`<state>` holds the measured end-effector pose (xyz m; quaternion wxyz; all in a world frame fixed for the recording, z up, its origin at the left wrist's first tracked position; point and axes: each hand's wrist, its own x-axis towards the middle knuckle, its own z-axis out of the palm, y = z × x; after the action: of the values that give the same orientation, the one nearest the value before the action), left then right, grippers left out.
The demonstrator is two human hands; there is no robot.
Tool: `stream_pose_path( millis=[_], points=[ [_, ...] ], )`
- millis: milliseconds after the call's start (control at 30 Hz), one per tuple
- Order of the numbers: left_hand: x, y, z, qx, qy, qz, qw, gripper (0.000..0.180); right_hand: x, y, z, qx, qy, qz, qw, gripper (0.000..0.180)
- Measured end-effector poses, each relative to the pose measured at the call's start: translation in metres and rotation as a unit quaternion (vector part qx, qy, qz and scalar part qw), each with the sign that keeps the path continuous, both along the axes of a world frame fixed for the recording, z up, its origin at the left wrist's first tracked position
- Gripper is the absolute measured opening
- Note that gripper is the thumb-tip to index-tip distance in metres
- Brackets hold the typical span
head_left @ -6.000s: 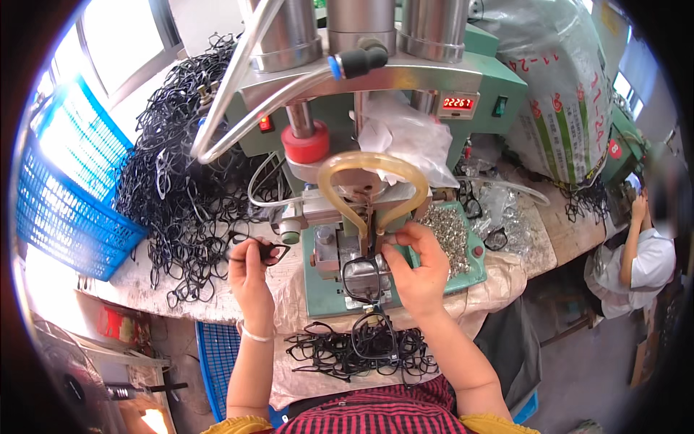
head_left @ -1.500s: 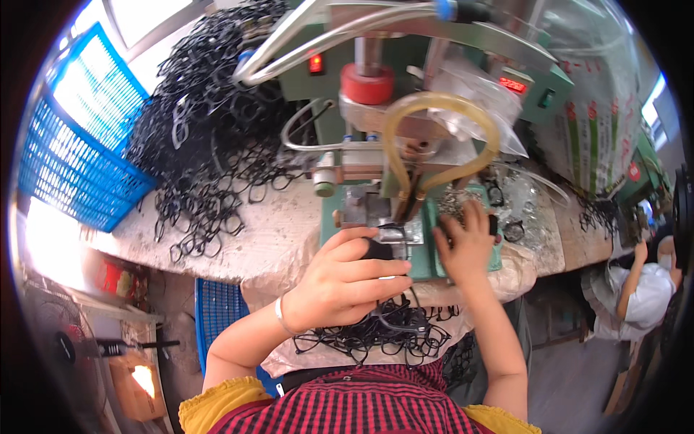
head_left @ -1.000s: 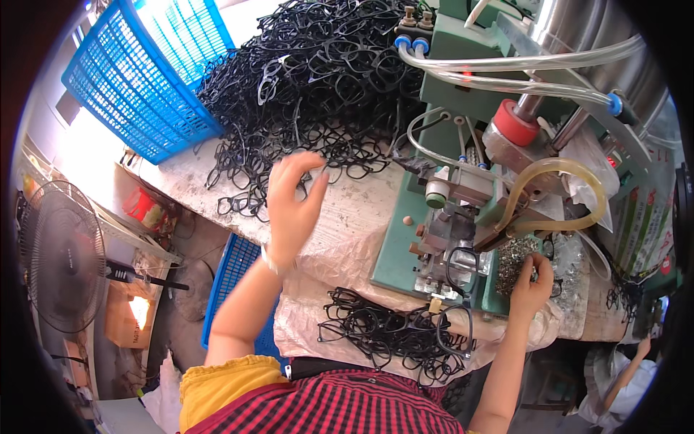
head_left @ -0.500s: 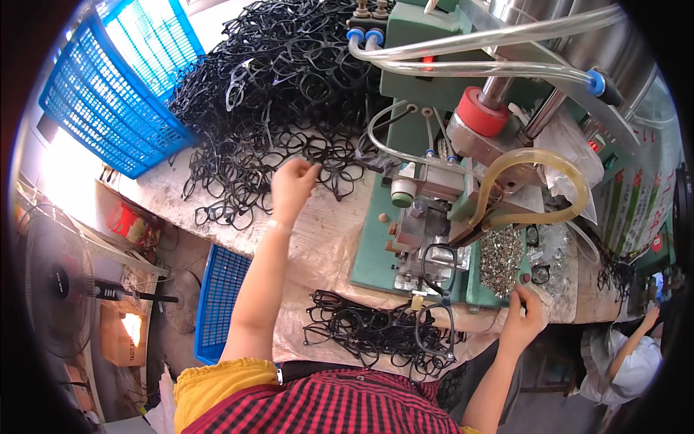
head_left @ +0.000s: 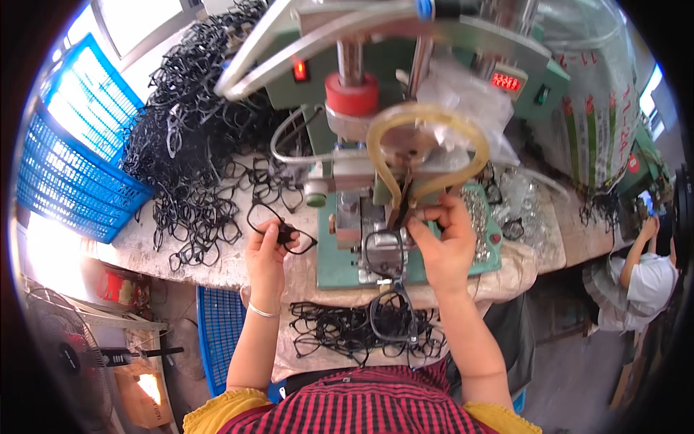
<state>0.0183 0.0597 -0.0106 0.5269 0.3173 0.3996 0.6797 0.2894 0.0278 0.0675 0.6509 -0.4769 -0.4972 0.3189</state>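
Observation:
My left hand pinches a black eyeglass frame just left of the green press. Another dark eyeglass frame hangs at the front of the press, one rim up against its metal fixture and the other dangling below. My right hand is at the right side of that fixture, thumb and fingers drawn together by the frame's upper rim. Whatever its fingertips hold is hidden. A curved yellowish tube arches over this hand.
A big heap of black eyeglass frames covers the table's far left, beside blue baskets. More frames lie at the front edge. Small metal parts fill a green tray at right. Beyond, a person sits; a fan stands lower left.
My left hand has picked up an eyeglass frame and brought it towards the press. From the tray's front corner, my right hand has moved in to the fixture. The view has shifted right.

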Motion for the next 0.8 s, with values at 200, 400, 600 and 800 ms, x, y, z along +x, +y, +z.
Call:
stream_pose_path(
  millis=[200,400,600,800],
  points=[
    [0.029,-0.033,0.101,0.267,0.013,-0.046,0.963,0.016,-0.007,-0.002,0.004,0.011,0.041,0.054,0.998,0.051],
    [0.055,-0.018,0.147,0.350,0.188,-0.054,0.916,0.007,-0.023,-0.016,0.019,0.034,0.106,0.065,0.992,0.061],
    [0.050,-0.039,0.121,0.485,0.418,-0.127,0.758,0.017,0.045,-0.019,-0.004,0.053,-0.359,-0.118,0.924,0.031],
    [0.074,-0.034,0.111,0.539,0.530,-0.150,0.638,0.028,0.096,-0.015,-0.057,0.007,-0.475,-0.241,0.846,0.020]
  ],
)
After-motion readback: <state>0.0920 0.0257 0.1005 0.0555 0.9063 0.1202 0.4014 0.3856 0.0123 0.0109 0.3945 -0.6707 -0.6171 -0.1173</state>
